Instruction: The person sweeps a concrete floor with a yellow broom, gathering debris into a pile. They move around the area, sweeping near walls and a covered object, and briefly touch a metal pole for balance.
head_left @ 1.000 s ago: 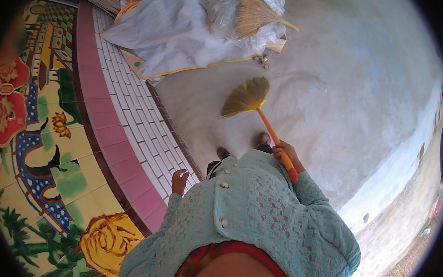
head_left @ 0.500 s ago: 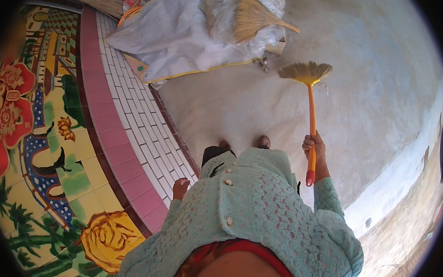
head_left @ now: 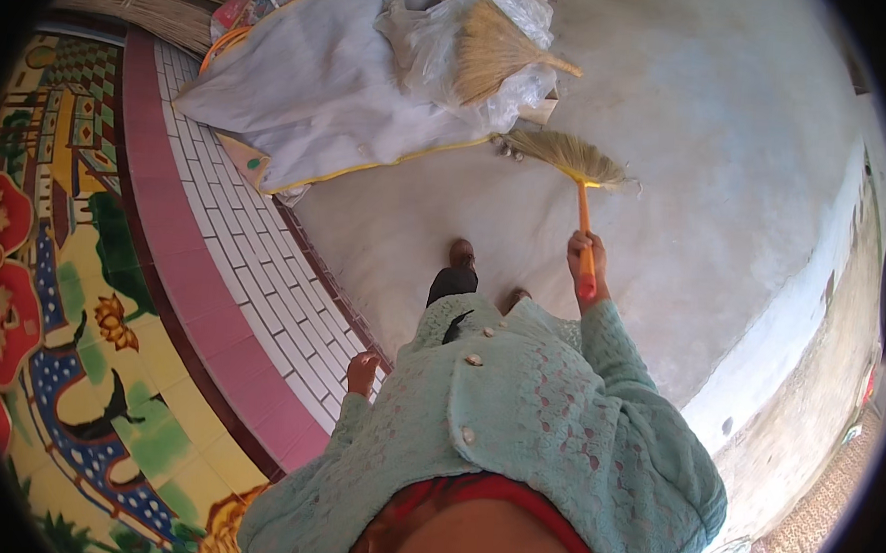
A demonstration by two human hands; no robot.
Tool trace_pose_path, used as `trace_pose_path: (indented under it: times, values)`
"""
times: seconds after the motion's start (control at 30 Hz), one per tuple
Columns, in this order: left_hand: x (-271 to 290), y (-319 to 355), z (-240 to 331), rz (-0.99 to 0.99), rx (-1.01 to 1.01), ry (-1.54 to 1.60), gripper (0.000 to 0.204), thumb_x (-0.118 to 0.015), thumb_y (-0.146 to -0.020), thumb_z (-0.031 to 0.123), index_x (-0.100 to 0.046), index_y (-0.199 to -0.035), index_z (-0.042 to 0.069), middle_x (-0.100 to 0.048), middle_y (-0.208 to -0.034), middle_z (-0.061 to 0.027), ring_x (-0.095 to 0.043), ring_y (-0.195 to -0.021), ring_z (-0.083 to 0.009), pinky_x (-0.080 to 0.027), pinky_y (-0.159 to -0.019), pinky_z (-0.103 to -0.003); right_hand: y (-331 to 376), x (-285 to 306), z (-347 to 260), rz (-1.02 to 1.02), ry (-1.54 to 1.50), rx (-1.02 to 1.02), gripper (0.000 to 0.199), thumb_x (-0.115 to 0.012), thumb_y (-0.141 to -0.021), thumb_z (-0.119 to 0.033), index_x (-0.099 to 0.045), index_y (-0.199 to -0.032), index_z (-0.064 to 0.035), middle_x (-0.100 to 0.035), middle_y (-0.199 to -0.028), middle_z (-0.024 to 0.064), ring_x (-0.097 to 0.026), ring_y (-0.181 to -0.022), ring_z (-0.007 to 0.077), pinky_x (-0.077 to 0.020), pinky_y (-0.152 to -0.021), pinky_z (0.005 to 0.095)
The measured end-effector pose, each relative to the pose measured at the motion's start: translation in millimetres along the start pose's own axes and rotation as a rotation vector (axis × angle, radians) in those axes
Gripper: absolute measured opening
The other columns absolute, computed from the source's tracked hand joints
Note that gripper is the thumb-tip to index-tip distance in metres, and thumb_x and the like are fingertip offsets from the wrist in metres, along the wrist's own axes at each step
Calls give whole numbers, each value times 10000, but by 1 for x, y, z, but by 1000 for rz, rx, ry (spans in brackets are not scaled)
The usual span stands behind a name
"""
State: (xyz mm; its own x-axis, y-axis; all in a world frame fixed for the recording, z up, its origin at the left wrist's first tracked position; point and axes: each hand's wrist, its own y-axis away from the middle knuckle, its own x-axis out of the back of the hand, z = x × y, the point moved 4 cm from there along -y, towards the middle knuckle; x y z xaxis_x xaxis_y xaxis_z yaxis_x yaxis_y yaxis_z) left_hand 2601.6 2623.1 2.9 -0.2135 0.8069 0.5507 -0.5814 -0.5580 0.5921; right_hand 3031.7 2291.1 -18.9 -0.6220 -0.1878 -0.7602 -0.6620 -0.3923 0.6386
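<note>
My right hand (head_left: pixel 600 275) is wrapped round the orange handle of a small broom (head_left: pixel 576 163). The handle's red end points back toward me, and a yellow collar joins it to a fan of dry bristles spread out ahead. The bristles' left tip appears close to the edge of a grey cloth (head_left: pixel 343 81); whether they touch the floor I cannot tell. My left hand (head_left: pixel 362 372) hangs low by my left side, its fingers loosely curled, with nothing visible in them. It is nearest to the white brick-patterned tiles (head_left: pixel 264 257).
On the cloth's right part lies a second straw broom head (head_left: pixel 495 51) over clear plastic wrapping (head_left: pixel 415 40). Bundles of long stalks (head_left: pixel 137 5) rest at the far left. A picture-tiled wall (head_left: pixel 110 329) with a pink border runs along my left. Grey concrete floor (head_left: pixel 708 190) spreads right.
My right hand and the broom have moved forward and left, and the bristles have swung toward the cloth. My left foot has stepped forward. The left hand stays low at my side.
</note>
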Motion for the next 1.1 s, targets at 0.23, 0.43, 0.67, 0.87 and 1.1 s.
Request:
trace_pose_path:
  times: [0.23, 0.43, 0.67, 0.87, 1.1]
  values:
    - [11, -74, 65, -126, 112, 58, 277, -570, -732, 219, -603, -923, 21, -595, -905, -132, -561, -844, -238, -430, -747, -315, 76, -37, 28, -46, -105, -95, 99, -399, -832, -69, -364, -750, -25, -349, -592, -1, -365, -465, 71, -364, -411, 186]
    - [16, -108, 146, -131, 126, 100, 319, -560, -740, 206, -578, -976, -9, -583, -892, -115, -545, -829, -194, -419, -731, -294, -8, -13, 18, 53, -5, -4, 89, -425, -826, -72, -352, -790, -37, -364, -612, 18, -366, -460, 70, -351, -400, 178]
    - [21, -101, 114, -202, -144, -161, 326, -574, -729, 214, -582, -963, -13, -591, -896, -122, -546, -851, -200, -411, -762, -293, 27, -24, -26, 136, 199, 91, 74, -412, -824, -62, -346, -804, -34, -359, -601, 10, -364, -461, 66, -353, -399, 172]
    - [-6, -109, 79, -261, -160, -229, 327, -582, -717, 207, -587, -953, -18, -597, -900, -120, -550, -855, -207, -418, -751, -295, 100, -28, -40, -95, -195, -28, 113, -422, -844, -104, -367, -772, -37, -350, -605, -4, -351, -460, 59, -351, -404, 172]
    - [-14, -106, 120, -198, -267, -170, 320, -584, -714, 200, -589, -949, -17, -595, -874, -112, -548, -815, -194, -424, -719, -288, 78, -25, -20, 169, 432, 62, 138, -414, -818, -36, -386, -942, -92, -407, -685, 36, -362, -470, 58, -330, -389, 179]
